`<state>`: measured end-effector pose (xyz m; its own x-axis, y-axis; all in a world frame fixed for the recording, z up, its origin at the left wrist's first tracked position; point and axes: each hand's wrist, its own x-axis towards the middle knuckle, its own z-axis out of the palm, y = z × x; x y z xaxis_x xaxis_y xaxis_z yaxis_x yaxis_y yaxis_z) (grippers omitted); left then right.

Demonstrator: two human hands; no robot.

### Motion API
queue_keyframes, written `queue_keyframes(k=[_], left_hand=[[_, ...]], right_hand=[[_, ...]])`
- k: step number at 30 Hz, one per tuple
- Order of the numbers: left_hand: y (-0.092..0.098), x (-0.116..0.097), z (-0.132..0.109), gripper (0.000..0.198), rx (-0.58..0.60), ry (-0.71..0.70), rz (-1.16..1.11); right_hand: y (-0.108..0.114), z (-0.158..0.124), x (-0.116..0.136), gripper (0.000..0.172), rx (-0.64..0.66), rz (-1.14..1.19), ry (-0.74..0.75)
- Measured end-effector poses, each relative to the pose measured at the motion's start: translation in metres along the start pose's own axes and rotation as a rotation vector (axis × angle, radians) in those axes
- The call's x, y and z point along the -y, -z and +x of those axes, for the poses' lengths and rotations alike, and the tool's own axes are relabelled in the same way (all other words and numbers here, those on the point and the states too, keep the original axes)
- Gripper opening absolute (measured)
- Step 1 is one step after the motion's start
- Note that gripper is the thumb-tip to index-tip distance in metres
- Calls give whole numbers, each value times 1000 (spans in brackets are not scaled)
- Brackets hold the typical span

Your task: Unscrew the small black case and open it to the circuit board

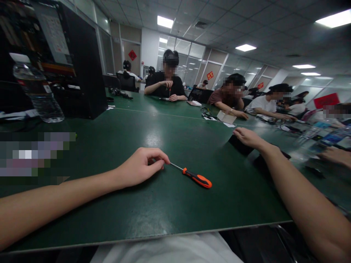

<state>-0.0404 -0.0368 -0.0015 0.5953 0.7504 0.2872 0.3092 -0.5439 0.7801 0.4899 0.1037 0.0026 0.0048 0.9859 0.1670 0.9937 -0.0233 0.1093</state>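
Observation:
An orange and black screwdriver [197,178] lies on the green table [170,208], its metal shaft pointing to the left. The fingers of my left hand [142,164] are curled and pressed together at the shaft's tip, pinching it. Farther off on the right, my right hand [248,138] rests on a dark flat object [240,144] on the table. Its fingers are bent over the edge of that object, whose kind I cannot make out.
At the left stand a black computer case [82,62] and a water bottle [41,91]. A small box [226,117] and cables lie toward the far right. Several people sit around the table; a person's hand [336,155] is at the right edge.

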Motion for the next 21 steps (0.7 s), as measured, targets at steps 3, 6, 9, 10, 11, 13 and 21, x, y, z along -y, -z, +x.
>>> queue_keyframes(k=[3, 6, 9, 10, 11, 13, 21], left_hand=[[0, 0, 0, 20, 4, 4, -1], [0, -2, 0, 20, 7, 11, 4], [0, -2, 0, 20, 15, 14, -6], [0, -2, 0, 20, 17, 12, -12], [0, -2, 0, 20, 20, 10, -16], [0, -2, -1, 20, 20, 10, -16], [0, 0, -1, 20, 40, -2, -33]], right_hand=[[-1, -1, 3, 30, -12, -3, -32], [0, -1, 4, 30, -5, 8, -60], [0, 0, 3, 30, 18, 31, -88], [0, 1, 3, 30, 27, 41, -96], [0, 2, 3, 31, 34, 53, -103], [1, 3, 4, 31, 47, 82, -111], [22, -16, -7, 31, 47, 235, -111]])
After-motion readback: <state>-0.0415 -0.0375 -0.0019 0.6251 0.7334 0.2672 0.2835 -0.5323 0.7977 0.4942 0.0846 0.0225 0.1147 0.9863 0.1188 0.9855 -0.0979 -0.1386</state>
